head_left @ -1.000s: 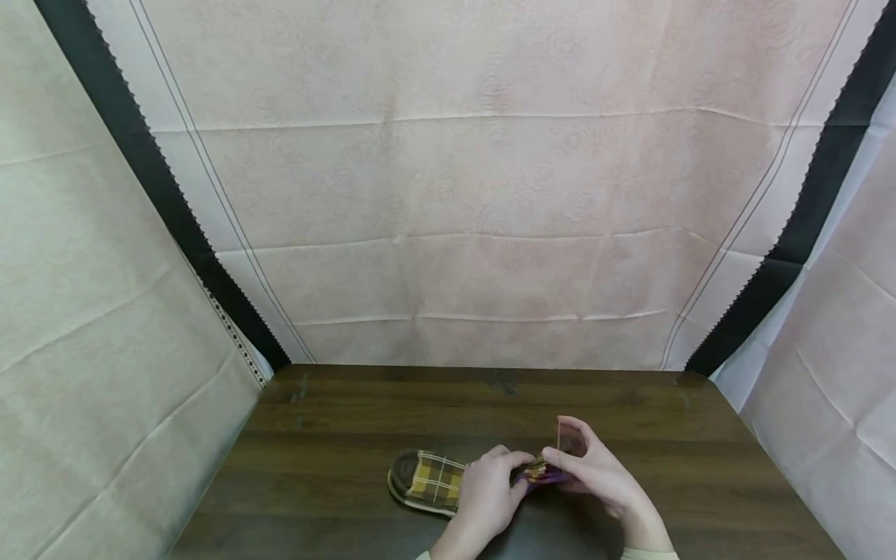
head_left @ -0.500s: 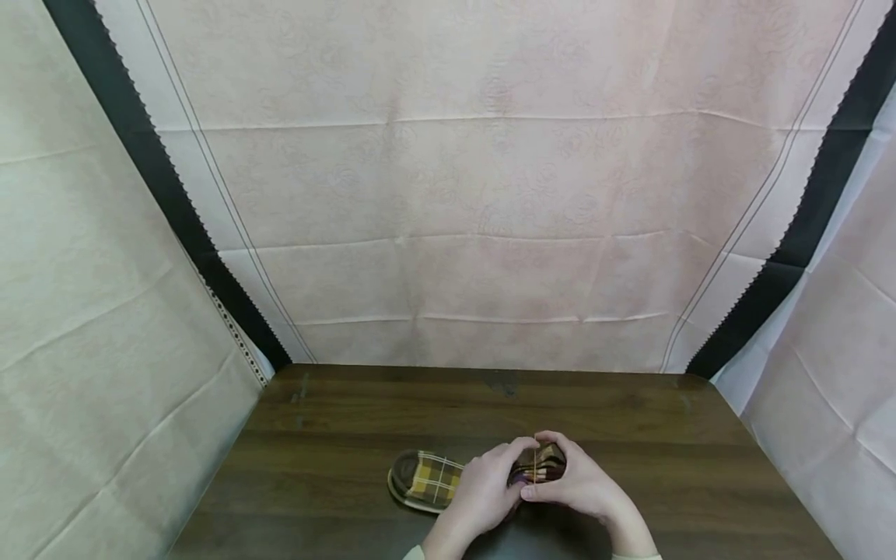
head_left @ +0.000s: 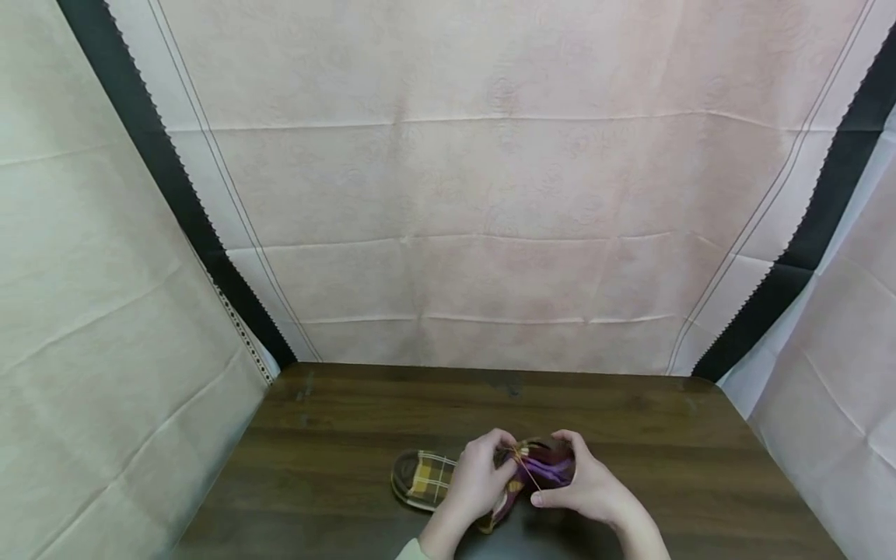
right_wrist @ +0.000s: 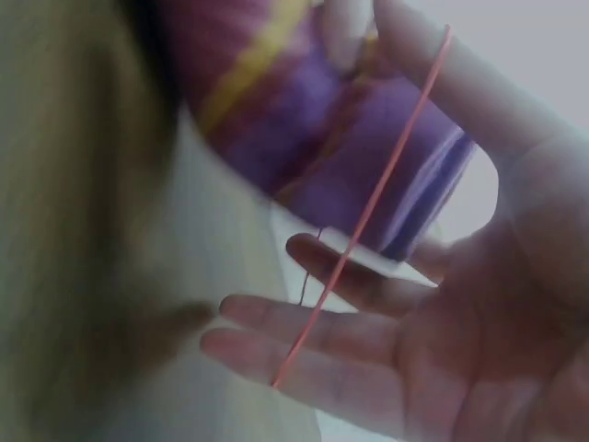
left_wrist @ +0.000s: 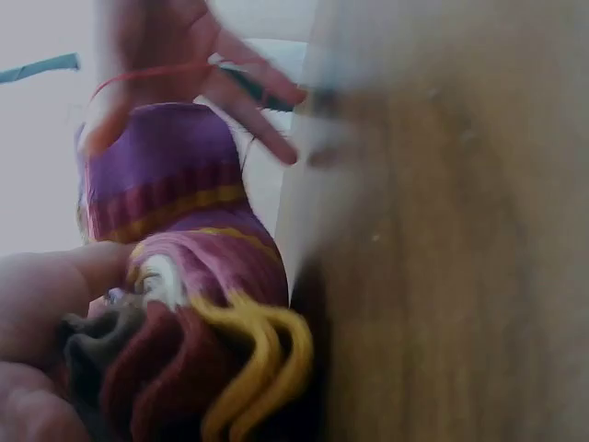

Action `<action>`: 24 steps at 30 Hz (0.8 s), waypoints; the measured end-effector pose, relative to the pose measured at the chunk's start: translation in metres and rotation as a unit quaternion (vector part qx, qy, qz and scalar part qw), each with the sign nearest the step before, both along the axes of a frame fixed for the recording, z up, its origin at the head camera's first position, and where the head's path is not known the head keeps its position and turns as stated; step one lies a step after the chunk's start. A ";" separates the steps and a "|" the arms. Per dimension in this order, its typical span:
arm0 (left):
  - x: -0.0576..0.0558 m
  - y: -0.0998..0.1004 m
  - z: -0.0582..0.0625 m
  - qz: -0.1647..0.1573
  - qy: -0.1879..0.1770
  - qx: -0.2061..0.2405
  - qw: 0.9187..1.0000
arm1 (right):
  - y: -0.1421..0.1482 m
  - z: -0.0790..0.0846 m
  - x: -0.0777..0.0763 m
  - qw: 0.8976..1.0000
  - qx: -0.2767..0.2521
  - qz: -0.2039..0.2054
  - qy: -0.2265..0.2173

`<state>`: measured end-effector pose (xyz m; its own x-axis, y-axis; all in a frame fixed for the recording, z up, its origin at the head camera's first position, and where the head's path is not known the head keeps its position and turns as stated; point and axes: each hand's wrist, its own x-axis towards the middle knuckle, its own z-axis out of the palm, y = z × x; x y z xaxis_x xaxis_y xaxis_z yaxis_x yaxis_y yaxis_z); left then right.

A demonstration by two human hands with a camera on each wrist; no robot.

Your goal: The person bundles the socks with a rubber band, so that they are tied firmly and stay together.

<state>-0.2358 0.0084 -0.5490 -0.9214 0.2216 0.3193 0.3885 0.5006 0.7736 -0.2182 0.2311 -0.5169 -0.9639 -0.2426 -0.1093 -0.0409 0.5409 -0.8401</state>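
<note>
A bundle of striped socks (head_left: 549, 469) in purple, maroon and yellow is up between both hands over the table. My left hand (head_left: 478, 476) pinches one end of it, where folded maroon, grey and yellow layers (left_wrist: 262, 350) show in the left wrist view. A thin red rubber band (right_wrist: 370, 207) is stretched across the spread thumb and fingers of my right hand (head_left: 591, 481), beside the purple end. In the head view the band runs slanting toward the left fingertips. A yellow-brown plaid piece with a rounded dark end (head_left: 432, 477), sock-like, lies left of my left hand, partly hidden by it.
The dark wooden table (head_left: 364, 420) reaches back to a pale cloth wall (head_left: 448, 233) edged with black bands (head_left: 182, 194). Further cloth hangs (head_left: 105, 350) at the left and right sides.
The sock bundle has turned, so its purple end now faces right. The right hand, close to the left half a second ago, has spread away with the band stretched at a slant. The plaid piece stays put.
</note>
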 end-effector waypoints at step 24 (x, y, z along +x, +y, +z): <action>-0.006 -0.016 0.004 -0.073 -0.086 0.064 0.992 | -0.009 -0.005 0.011 0.986 0.067 0.130 0.077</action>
<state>-0.2418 -0.0077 -0.5454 -0.9258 0.3242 0.1943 0.3065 0.3432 0.8878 -0.2074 0.2219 -0.5220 -0.8786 -0.4773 -0.0135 -0.3149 0.6005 -0.7350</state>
